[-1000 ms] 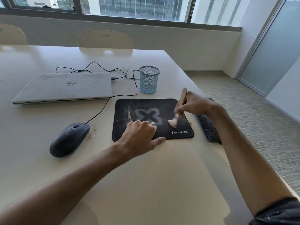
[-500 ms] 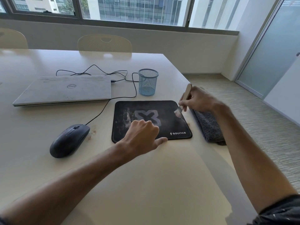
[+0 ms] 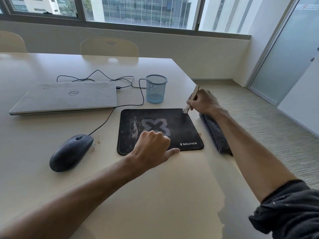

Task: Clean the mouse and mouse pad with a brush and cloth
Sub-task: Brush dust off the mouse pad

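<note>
While the left hand (image 3: 151,145) sits curled in a loose fist on the near edge of the mouse pad (image 3: 159,130), knuckles down on the pad and thumb out along its front border, holding nothing, the right hand (image 3: 203,102) is closed around a wooden-handled brush (image 3: 190,100). Brush is tilted, handle up and away, pale bristles at the pad's far right corner; looks like they touch the surface, but the blur there makes contact hard to confirm. Pad is black with a grey X logo and pale dusty smears left of the logo. Mouse (image 3: 70,152) lies on the table (image 3: 155,195) to the pad's left, apart from it, with brownish specks between the two. Folded grey cloth (image 3: 215,133) lies just right of the pad, partly under the right forearm. Closed laptop (image 3: 65,97) and blue mesh cup (image 3: 156,88) sit behind the pad.
</note>
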Motion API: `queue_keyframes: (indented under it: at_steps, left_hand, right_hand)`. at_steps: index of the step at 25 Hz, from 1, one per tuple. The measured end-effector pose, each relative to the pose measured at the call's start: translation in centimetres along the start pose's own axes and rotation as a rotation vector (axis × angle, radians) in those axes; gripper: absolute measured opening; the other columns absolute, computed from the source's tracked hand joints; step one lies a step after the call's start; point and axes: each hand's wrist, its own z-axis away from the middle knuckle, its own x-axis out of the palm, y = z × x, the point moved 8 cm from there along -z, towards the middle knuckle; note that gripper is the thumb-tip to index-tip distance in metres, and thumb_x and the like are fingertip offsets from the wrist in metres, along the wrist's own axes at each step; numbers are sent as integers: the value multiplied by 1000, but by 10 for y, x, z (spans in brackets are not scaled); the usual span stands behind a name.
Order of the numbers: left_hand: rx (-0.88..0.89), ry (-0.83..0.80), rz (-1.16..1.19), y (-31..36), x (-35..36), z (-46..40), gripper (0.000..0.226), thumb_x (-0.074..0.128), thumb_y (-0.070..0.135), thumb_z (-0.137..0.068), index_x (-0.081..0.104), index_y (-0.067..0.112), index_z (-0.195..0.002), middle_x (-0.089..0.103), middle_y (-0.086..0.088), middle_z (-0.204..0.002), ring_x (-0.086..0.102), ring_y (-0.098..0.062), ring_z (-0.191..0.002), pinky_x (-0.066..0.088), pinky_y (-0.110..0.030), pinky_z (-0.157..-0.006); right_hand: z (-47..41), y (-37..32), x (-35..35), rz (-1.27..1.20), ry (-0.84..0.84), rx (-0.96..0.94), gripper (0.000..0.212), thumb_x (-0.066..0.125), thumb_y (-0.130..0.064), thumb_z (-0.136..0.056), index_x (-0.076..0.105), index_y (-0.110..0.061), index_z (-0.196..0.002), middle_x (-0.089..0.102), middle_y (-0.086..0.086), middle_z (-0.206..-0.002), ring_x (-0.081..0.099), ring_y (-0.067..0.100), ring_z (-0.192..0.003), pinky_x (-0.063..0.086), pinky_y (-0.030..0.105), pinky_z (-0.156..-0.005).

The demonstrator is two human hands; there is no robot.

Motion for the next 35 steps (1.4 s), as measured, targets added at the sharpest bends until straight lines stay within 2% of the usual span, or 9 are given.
queue_keyframes:
  at_steps: [4, 8, 12, 15, 20, 23, 27, 31, 35]
  left_hand:
    - [-9, 22, 0, -2, 0, -1, 65, 37, 69, -92, 48, 13, -59, 47, 2, -55, 49, -13, -52, 37, -26, -58]
    - [-19, 27, 17, -4, 2, -1, 66, 39, 69, -91, 47, 12, -57, 46, 2, -53, 48, -14, -50, 39, -26, -57]
    - [-14, 60, 28, -4, 4, 0, 65, 45, 67, -89, 46, 13, -53, 47, 2, -50, 46, -12, -45, 42, -25, -53]
    - [-9, 60, 30, -4, 5, 0, 65, 45, 67, -90, 46, 13, -53, 47, 3, -49, 46, -11, -44, 41, -24, -53]
    - [-27, 48, 48, -6, 8, 0, 66, 41, 68, -90, 50, 12, -57, 52, 1, -54, 51, -13, -49, 51, -28, -57]
    - [-22, 59, 40, -6, 7, 1, 66, 42, 68, -90, 49, 12, -56, 50, 1, -53, 51, -13, -48, 51, -28, -57]
    - [-28, 59, 29, -6, 9, 0, 67, 41, 69, -90, 52, 12, -57, 53, 1, -55, 52, -13, -49, 52, -29, -57]
    - [-29, 57, 30, -7, 10, 1, 67, 42, 69, -89, 53, 12, -57, 53, 1, -54, 52, -13, -48, 53, -29, -56]
    - [-44, 35, 25, -7, 9, 0, 66, 39, 71, -90, 49, 13, -60, 52, 0, -58, 56, -17, -55, 53, -31, -60]
  right_hand:
    - [-11, 6, 6, 2, -271, 16, 19, 69, -21, -85, 77, -13, -70, 75, -4, -69, 68, 11, -76, 54, 36, -83]
    - [-17, 7, 1, -5, -67, 4, 24, 70, -33, -87, 75, -18, -68, 76, -4, -78, 69, 16, -84, 55, 39, -84]
    - [-17, 8, 11, -65, -350, 62, 18, 70, -15, -88, 75, -13, -71, 77, 1, -72, 71, 9, -71, 51, 35, -85]
    - [-22, -1, 0, -1, -154, 6, 20, 71, -23, -88, 76, -13, -72, 76, -4, -70, 67, 9, -74, 52, 33, -75]
    - [-10, -1, 16, 11, -391, 18, 18, 70, -16, -86, 77, -10, -71, 78, 2, -73, 69, -1, -62, 52, 35, -89]
    - [-10, -1, 2, 23, -106, -16, 24, 68, -28, -88, 76, -15, -69, 76, -5, -72, 68, 7, -75, 56, 39, -85]
    - [1, 4, 13, -21, -279, 10, 20, 68, -20, -87, 77, -11, -71, 76, -3, -68, 67, 2, -71, 55, 39, -88]
    - [12, 3, -5, 7, -39, -8, 28, 68, -27, -89, 74, -18, -63, 71, -10, -63, 60, 3, -62, 47, 30, -65]
    - [23, 9, 5, -85, -279, 16, 26, 68, -16, -89, 73, -14, -63, 74, -3, -63, 65, 1, -62, 48, 31, -75]
